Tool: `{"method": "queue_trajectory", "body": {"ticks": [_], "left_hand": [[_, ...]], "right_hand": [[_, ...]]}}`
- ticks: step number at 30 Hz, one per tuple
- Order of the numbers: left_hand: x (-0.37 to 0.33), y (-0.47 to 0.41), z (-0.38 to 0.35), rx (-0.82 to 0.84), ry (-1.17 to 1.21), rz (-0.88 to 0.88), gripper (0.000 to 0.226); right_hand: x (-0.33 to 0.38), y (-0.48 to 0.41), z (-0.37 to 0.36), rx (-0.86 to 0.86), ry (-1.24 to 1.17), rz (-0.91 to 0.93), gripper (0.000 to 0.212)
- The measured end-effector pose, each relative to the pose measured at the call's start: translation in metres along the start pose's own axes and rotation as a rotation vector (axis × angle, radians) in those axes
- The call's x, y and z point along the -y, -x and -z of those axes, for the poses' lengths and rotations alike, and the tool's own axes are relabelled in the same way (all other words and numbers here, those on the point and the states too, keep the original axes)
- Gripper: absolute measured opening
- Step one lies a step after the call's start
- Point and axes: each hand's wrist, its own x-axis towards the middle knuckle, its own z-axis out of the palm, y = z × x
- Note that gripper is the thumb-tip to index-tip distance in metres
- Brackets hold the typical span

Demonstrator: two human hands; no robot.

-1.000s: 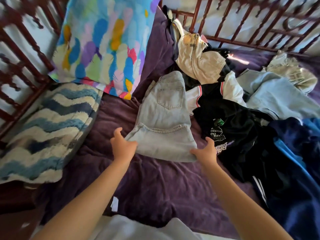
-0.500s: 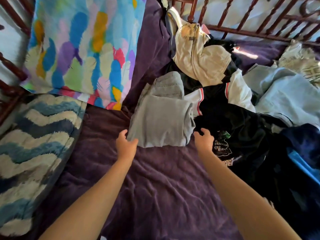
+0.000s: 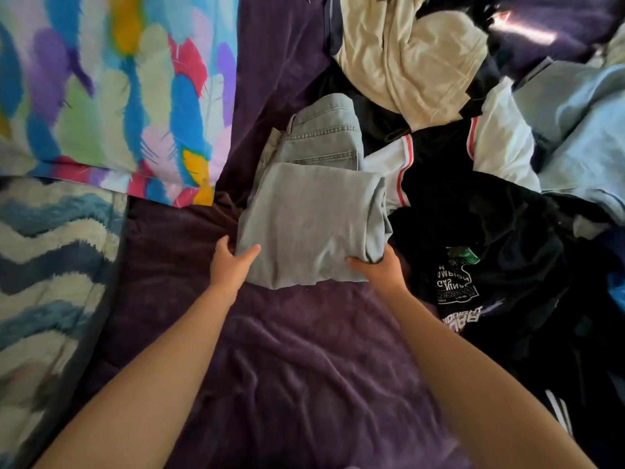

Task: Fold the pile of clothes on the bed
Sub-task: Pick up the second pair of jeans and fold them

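Light blue jeans [image 3: 314,214] lie folded into a thick bundle in the middle of the purple blanket [image 3: 297,367]. My left hand [image 3: 231,264] grips the bundle's near left corner, thumb on top and fingers under the cloth. My right hand [image 3: 378,269] grips the near right corner, thumb on top and fingers tucked beneath. To the right spreads the unfolded pile: a black printed shirt [image 3: 473,265], a white piece with red stripes [image 3: 500,150], a beige garment [image 3: 416,62] and pale blue cloth [image 3: 581,130].
A bright feather-print pillow [image 3: 111,89] leans at the upper left. A blue and cream zigzag cushion [image 3: 47,282] lies along the left side. Dark blue clothing [image 3: 608,299] reaches the right edge.
The jeans were folded over once more, hiding the back pocket. Both hands went from the open lower edge to gripping the bundle's near corners. My view moved closer.
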Motion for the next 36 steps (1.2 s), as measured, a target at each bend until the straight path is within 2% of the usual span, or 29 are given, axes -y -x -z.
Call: {"method": "queue_trajectory", "body": {"ticks": [2,5,7,9,12,15,18,21,22,23,25,27,29,31,33,36], "left_hand": [[-0.005,-0.005,0.001,0.029,-0.045,0.028,0.057],[-0.018,0.015,0.005,0.12,-0.044,-0.002,0.02],[-0.026,0.037,0.016,0.134,-0.006,-0.06,0.005],[-0.026,0.065,0.032,0.115,0.006,-0.131,0.007],[0.0,0.113,0.057,0.076,-0.024,-0.185,0.01],[0.048,0.149,0.071,0.095,-0.156,-0.105,0.02],[0.095,0.164,0.072,0.259,-0.392,0.055,0.041],[0.122,0.163,0.069,0.42,-0.503,0.161,0.053],[0.118,0.159,0.068,0.428,-0.495,0.176,0.056],[0.112,0.152,0.067,0.402,-0.494,0.155,0.058],[0.087,0.136,0.06,0.256,-0.527,0.034,0.064],[0.058,0.119,0.046,0.177,-0.382,-0.066,0.068],[0.038,0.104,0.027,0.255,-0.126,-0.003,0.065],[0.034,0.092,0.007,0.274,0.058,0.132,0.06],[0.034,0.088,-0.003,0.169,0.118,0.141,0.051],[0.024,0.098,-0.004,0.108,0.157,-0.006,0.067]], "right_hand": [[0.001,0.003,0.003,-0.008,-0.062,-0.018,0.035],[0.001,0.021,0.009,-0.079,-0.15,-0.009,0.033],[0.006,0.04,0.017,-0.126,-0.182,0.012,0.031],[0.011,0.061,0.031,-0.145,-0.221,0.044,0.031],[0.008,0.098,0.047,-0.043,-0.308,0.052,0.044],[-0.028,0.138,0.047,0.038,-0.268,-0.045,0.051],[-0.078,0.175,0.049,0.083,-0.206,-0.196,0.063],[-0.102,0.193,0.058,0.226,-0.161,-0.298,0.095],[-0.103,0.191,0.061,0.229,-0.169,-0.309,0.093],[-0.101,0.185,0.063,0.193,-0.18,-0.3,0.08],[-0.092,0.162,0.064,0.085,-0.19,-0.289,0.063],[-0.079,0.133,0.058,0.037,-0.148,-0.3,0.068],[-0.062,0.111,0.046,0.058,-0.079,-0.322,0.072],[-0.051,0.098,0.037,0.112,-0.065,-0.368,0.061],[-0.046,0.096,0.031,0.127,-0.102,-0.417,0.052],[-0.044,0.099,0.032,0.042,-0.145,-0.322,0.058]]}}
